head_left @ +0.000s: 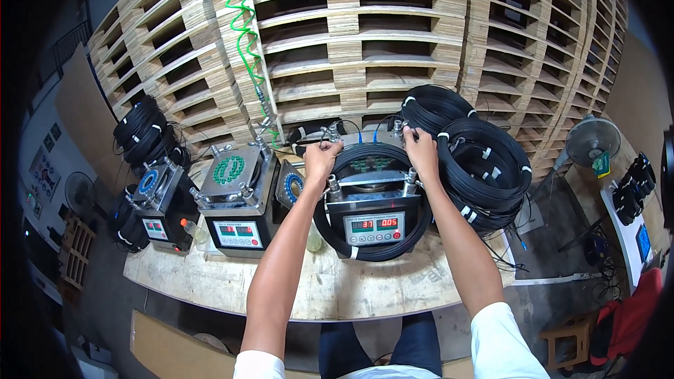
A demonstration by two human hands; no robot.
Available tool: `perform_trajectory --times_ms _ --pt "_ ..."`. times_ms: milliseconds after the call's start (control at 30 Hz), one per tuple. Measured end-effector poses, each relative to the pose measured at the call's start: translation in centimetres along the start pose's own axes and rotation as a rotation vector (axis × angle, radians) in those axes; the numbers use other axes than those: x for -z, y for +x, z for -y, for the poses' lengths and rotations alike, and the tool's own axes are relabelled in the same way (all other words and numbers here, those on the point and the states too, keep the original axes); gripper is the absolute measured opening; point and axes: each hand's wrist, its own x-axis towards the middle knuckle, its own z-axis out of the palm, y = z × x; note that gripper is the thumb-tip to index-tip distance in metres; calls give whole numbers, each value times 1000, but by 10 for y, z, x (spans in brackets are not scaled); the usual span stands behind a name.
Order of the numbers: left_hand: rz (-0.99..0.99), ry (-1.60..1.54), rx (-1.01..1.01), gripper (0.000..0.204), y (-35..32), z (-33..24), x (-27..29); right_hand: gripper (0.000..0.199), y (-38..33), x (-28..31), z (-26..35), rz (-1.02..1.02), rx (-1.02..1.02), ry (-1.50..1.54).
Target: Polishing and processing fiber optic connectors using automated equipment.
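A metal polishing machine (374, 219) with a lit red display stands on the bench in front of me. Draped round its top and front is a coil of black cable (321, 228), tied with white bands. At the machine's far left corner post my left hand (321, 159) is closed, its fingertips pinched together. My right hand (422, 152) is likewise closed beside the far right post; its fingers hide what they grip. Two blue-tipped leads (375, 135) rise from the plate between my hands. The near corner posts (410, 181) show upright, inside my forearms.
To the left stand a second machine (236, 203) with a green-dotted plate and a smaller one (160, 200). Large black cable coils (484, 165) are piled at the right. A small bottle (188, 226) sits between the left machines. Wooden pallets (365, 49) rise behind the bench (330, 295).
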Motion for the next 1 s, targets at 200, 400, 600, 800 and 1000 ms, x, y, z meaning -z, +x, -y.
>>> perform_trajectory --times_ms 200,400,600,800,1000 --pt "-12 50 -20 32 -1 -4 -8 57 19 -1 -23 33 80 0" --pt "-139 327 -12 39 -14 -22 2 61 13 -5 -17 76 11 -19" --pt "-122 294 6 39 -15 -28 3 57 13 -6 -17 50 12 1" --pt "-68 224 -1 33 -8 -18 0 39 19 -8 -25 73 47 54" --pt "-56 98 -80 27 -3 -3 -1 38 18 -10 -27 54 67 51"
